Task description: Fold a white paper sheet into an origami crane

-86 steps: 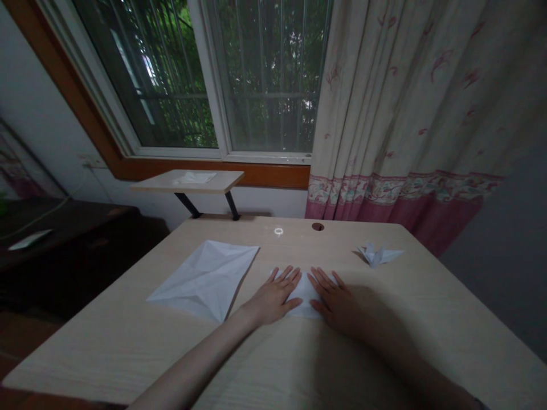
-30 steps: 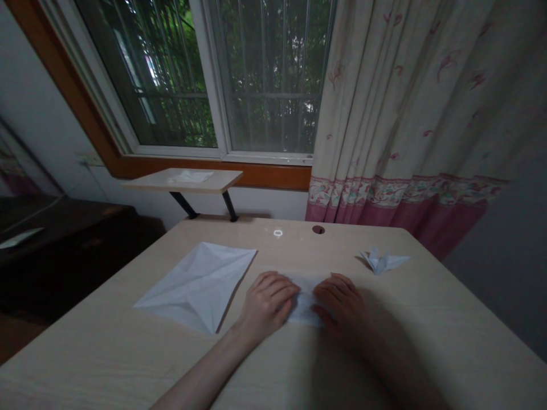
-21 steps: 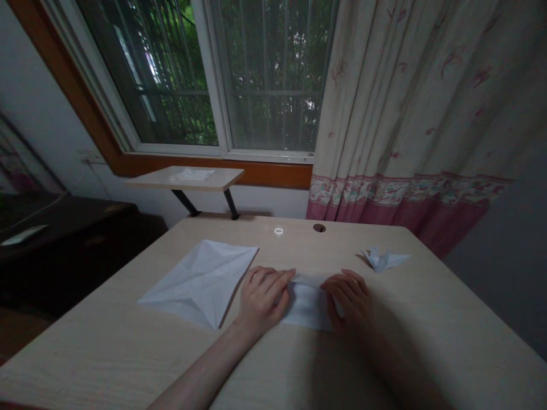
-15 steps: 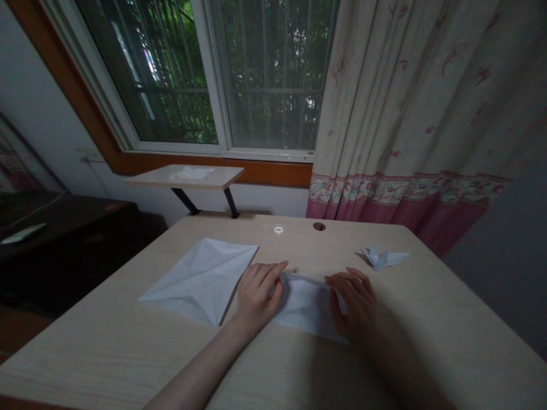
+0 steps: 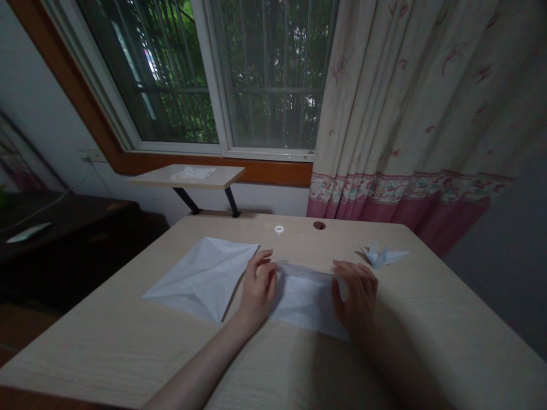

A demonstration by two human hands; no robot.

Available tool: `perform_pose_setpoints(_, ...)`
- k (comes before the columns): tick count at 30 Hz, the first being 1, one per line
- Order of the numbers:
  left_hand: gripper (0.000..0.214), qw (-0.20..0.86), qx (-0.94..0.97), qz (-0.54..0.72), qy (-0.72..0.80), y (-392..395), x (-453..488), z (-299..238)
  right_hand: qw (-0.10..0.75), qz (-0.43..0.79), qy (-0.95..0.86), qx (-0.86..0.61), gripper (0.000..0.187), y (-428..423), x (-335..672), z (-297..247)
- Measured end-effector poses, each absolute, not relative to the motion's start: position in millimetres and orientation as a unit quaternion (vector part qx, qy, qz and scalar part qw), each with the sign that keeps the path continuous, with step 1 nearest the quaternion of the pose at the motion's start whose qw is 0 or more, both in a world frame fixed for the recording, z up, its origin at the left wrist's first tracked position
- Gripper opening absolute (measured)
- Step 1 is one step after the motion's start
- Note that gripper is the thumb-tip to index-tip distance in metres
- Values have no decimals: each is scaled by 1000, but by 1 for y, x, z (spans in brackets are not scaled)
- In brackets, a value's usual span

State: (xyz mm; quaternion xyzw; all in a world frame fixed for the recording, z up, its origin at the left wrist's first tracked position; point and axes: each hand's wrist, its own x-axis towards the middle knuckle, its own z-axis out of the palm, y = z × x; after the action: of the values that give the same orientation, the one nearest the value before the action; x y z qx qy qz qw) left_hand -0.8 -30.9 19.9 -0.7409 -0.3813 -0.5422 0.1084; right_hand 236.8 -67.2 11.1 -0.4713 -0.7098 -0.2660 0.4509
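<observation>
A folded sheet of white paper (image 5: pixel 304 300) lies on the desk between my hands, its far edge slightly raised. At its left end, my left hand (image 5: pixel 259 287) is closed, with bent index finger and thumb at the far corner. My right hand (image 5: pixel 354 293) curls around the right end, thumb on the near side and fingers over the far corner; it partly hides that end. A second, larger sheet of creased white paper (image 5: pixel 200 279) lies opened out to the left of my left hand. Beyond my right hand stands a folded paper crane (image 5: pixel 382 256).
The light wooden desk (image 5: pixel 128 353) has a round cable hole (image 5: pixel 319 226) near its back edge. At the back left, a raised shelf (image 5: pixel 231 177) carries another piece of white paper (image 5: pixel 194 172). A window and a floral curtain (image 5: pixel 397 142) are behind.
My fingers have shifted outward and away from me along the folded sheet's far edge, which now sits slightly higher. My left fingertips have drawn back from the middle. The other papers stay put.
</observation>
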Motion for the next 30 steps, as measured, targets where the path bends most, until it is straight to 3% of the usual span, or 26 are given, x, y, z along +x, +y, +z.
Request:
perform_pose_setpoints(6,30,119,-765,-456,-440,-27,0,17,441,-294,-693,-489,31,-59,239,3)
perform_pose_setpoints(13,46,107,-773,-419,-464,-26,6,12,414,-263,-699,-520,49,-51,241,-10)
perform_pose_setpoints(30,80,-31,-837,-296,-458,-26,15,-13,385,-200,-712,-552,56,-36,249,-28)
